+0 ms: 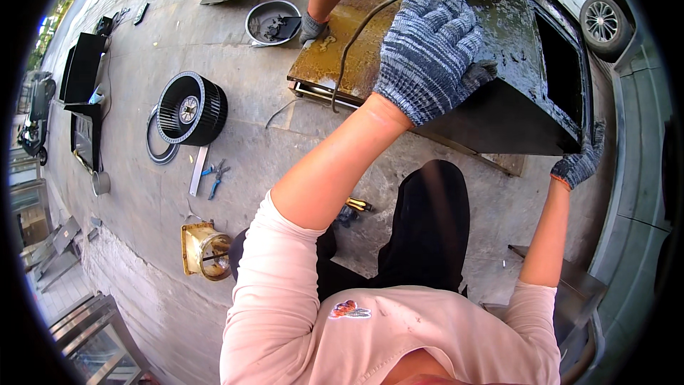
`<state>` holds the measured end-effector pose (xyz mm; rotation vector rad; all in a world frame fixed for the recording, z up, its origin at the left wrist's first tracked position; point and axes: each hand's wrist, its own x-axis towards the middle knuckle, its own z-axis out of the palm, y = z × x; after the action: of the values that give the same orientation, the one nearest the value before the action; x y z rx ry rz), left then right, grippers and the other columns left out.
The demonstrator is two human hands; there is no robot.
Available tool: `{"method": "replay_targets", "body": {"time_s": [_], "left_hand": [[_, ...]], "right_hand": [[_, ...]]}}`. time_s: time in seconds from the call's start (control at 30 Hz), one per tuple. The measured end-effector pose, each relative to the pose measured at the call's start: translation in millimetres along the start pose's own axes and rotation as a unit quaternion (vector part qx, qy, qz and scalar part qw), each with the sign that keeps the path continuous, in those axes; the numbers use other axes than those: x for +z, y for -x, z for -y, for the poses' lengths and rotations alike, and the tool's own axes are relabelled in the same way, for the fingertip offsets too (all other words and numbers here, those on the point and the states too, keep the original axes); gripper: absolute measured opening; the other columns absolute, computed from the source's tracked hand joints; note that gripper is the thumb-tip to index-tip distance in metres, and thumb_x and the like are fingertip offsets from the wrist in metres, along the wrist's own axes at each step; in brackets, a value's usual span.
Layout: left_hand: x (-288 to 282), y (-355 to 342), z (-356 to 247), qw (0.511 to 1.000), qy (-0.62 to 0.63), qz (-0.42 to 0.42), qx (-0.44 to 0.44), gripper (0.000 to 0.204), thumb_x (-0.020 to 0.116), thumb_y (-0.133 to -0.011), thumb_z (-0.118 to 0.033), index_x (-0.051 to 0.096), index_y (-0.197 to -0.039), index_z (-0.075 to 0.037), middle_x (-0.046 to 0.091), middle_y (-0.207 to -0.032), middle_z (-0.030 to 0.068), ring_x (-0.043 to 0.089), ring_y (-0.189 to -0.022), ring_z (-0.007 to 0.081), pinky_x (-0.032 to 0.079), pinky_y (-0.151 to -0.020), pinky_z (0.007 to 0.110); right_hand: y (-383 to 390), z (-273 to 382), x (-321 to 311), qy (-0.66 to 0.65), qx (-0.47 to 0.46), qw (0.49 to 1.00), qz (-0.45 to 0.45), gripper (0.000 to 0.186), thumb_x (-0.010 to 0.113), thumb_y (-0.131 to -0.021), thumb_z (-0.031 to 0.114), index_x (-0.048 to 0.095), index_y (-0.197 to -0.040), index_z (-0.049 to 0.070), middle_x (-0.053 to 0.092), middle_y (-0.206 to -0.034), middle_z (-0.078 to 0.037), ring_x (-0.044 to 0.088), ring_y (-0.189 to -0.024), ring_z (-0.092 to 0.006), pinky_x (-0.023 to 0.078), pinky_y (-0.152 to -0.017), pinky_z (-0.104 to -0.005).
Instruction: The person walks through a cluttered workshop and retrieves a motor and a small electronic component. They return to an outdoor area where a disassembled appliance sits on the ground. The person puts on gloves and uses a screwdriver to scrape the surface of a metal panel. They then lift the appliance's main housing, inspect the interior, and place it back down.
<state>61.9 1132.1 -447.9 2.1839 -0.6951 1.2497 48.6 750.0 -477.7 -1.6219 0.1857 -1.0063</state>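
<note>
A greasy black metal housing (499,117) stands in front of me, with a rectangular opening near its right end. My left hand (431,57), in a grey-and-white knit glove, lies across its top with the fingers stretched out and the thumb by the near edge. At the near right corner, my right hand (581,160), gloved alike, grips the housing's edge. A brown cable (349,57) curves past my left wrist. The housing adjoins a flat panel (349,36) coated in yellow-brown grease. Another person's gloved hand (313,28) is at that panel's far left edge.
Leftward on the concrete floor are a black blower wheel (192,108), a metal ring (161,142), blue-handled pliers (219,180) and a greasy yellowish motor housing (205,249). Farther off stand a metal basin (273,21) and black panels (84,68). A car wheel (604,25) is at the far right.
</note>
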Motion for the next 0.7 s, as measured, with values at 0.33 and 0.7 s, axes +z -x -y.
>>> {"method": "replay_targets", "body": {"time_s": [0.33, 0.7], "left_hand": [[0.2, 4.0, 4.6, 1.0, -0.008, -0.014, 0.016, 0.035, 0.072, -0.08, -0.038, 0.072, -0.1, -0.009, 0.07, -0.108, 0.0089, 0.064, -0.106, 0.0283, 0.043, -0.103, 0.05], [7.8, 3.9, 3.4, 0.999, 0.007, -0.048, 0.015, 0.023, 0.069, -0.078, -0.036, 0.071, -0.088, -0.015, 0.067, -0.103, 0.0078, 0.061, -0.104, 0.028, 0.039, -0.103, 0.052]], "right_hand": [[2.5, 0.7, 2.1, 0.066, -0.03, 0.997, 0.012, 0.046, 0.056, -0.088, -0.005, 0.057, -0.134, -0.004, 0.06, -0.135, -0.016, 0.06, -0.118, -0.0234, 0.05, -0.1, -0.0327], [-8.4, -9.2, -5.1, 0.02, -0.027, 0.999, 0.007, 0.044, 0.058, -0.087, -0.009, 0.059, -0.13, -0.007, 0.062, -0.131, -0.017, 0.062, -0.114, -0.0245, 0.052, -0.097, -0.0338]]}}
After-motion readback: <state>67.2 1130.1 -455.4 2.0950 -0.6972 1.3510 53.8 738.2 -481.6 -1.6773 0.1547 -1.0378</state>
